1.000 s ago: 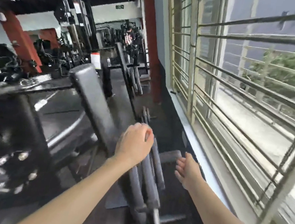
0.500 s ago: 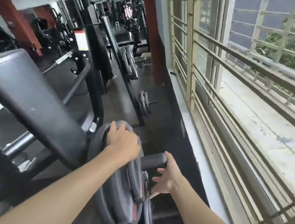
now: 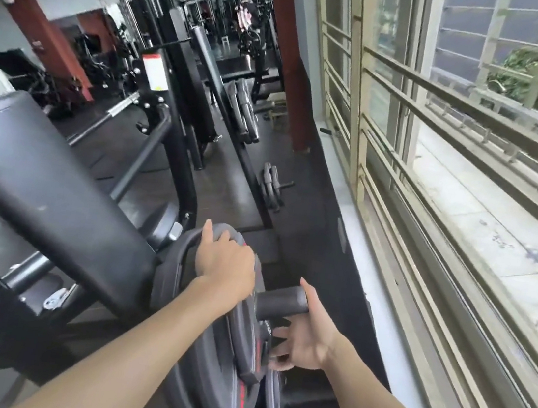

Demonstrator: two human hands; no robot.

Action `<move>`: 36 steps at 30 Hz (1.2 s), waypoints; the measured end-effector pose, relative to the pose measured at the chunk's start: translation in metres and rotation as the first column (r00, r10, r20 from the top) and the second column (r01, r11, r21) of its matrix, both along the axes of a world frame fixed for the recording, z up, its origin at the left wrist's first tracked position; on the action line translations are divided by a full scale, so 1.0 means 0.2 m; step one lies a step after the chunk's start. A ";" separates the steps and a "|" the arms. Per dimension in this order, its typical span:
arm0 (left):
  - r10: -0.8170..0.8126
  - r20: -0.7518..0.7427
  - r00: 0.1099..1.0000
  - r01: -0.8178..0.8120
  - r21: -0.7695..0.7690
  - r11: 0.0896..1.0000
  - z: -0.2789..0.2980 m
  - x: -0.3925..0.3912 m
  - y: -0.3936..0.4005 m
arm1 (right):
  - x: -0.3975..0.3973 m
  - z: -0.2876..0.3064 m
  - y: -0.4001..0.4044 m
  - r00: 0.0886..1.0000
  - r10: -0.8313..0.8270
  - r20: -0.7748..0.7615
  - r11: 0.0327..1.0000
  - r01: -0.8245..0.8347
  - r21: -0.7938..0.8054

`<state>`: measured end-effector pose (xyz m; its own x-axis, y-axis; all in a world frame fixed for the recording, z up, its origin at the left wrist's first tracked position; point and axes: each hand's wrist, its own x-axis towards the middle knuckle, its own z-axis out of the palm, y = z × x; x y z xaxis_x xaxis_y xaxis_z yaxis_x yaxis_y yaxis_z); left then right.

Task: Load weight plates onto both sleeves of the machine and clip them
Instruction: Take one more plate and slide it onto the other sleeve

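Large black weight plates (image 3: 204, 360) with red lettering hang on the machine's dark sleeve (image 3: 281, 300), which sticks out toward the window. My left hand (image 3: 223, 259) grips the top rim of the outer plate. Just below the sleeve's free end, my right hand (image 3: 302, 341) has its fingers spread and touches the outer face of the plate near the hub. No clip shows in either hand.
A long black padded arm (image 3: 48, 193) of the machine crosses at the left. Small plates (image 3: 271, 187) sit on a floor peg ahead, with bigger plates (image 3: 244, 110) racked further back. A barred window (image 3: 406, 154) and pale sill run along the right, leaving a narrow floor strip.
My view dropped closer to the plates. My left hand stayed on the plate's top rim, while my right hand moved down from beside the sleeve end to the plate face.
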<state>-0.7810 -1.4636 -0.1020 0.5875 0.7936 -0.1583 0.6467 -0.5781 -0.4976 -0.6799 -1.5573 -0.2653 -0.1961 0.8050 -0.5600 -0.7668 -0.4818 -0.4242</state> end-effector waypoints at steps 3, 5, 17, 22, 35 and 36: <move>0.007 -0.004 1.000 -0.007 0.005 1.000 -0.01 0.02 0.01 | 0.01 0.00 -0.02 0.998 0.010 0.067 0.999 -0.007 -0.051; 0.017 0.012 1.000 -0.017 0.005 1.000 -0.01 0.02 0.01 | 0.01 0.00 -0.02 0.996 -0.012 0.091 0.995 0.020 -0.093; -0.004 0.192 0.981 -0.011 0.079 0.997 -0.02 0.07 -0.02 | 0.07 0.01 -0.03 0.986 -0.004 0.167 0.973 0.042 -0.226; 0.141 0.436 0.889 -0.051 -0.212 0.976 -0.04 0.14 -0.06 | 0.10 0.04 -0.05 0.956 0.091 0.278 0.959 -0.008 -0.284; 0.242 0.786 0.568 0.194 -0.414 0.890 0.11 0.17 -0.32 | 0.33 0.26 -0.34 0.581 -0.541 0.608 0.690 0.720 -0.074; 0.250 0.805 0.539 0.203 -0.411 0.889 0.16 0.13 -0.33 | 0.32 0.32 -0.35 0.565 -0.554 0.612 0.688 0.724 -0.046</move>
<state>-0.7540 -1.5302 -0.0705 0.6069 0.7909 0.0784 0.6382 -0.5437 0.5451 -0.6169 -1.6274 -0.2018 0.6939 0.3993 -0.5992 -0.6142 -0.1060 -0.7820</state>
